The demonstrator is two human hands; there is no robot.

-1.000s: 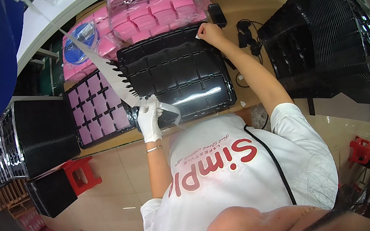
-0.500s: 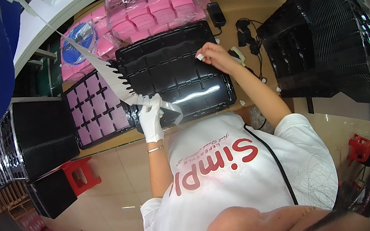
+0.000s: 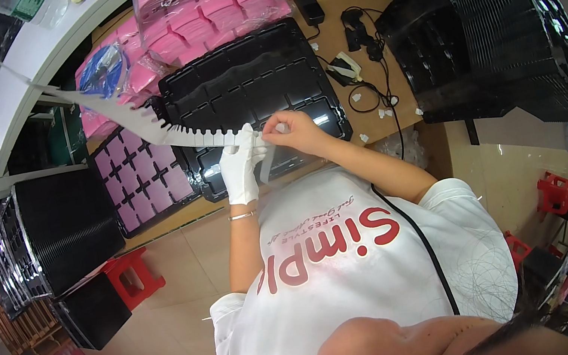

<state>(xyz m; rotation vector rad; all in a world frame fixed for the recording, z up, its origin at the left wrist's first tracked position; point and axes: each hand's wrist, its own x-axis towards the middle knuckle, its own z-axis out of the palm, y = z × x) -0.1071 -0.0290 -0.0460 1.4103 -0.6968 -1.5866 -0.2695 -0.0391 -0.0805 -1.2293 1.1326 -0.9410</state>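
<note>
My left hand (image 3: 241,170), in a white glove, is closed on a long white strip (image 3: 130,121) with a row of notched tabs along one edge. The strip runs up to the far left, and a short tail of it hangs below the hands. My bare right hand (image 3: 297,133) is right beside the glove, its thumb and finger pinched at the strip's end. Whatever small piece may be between those fingertips is hidden. Beneath both hands lies a black plastic tray (image 3: 235,72) with moulded compartments.
Left of it is a black tray holding pink pieces (image 3: 142,168). Wrapped pink foam stacks (image 3: 202,17) stand behind, with a blue roll (image 3: 102,71) on them. Tall black tray stacks (image 3: 513,30) rise on the right, near a power adapter (image 3: 308,6) and cables (image 3: 364,34).
My right hand has come from the tray's right side, where it held a small white piece, to the strip beside my left hand. My left hand has shifted slightly right.
</note>
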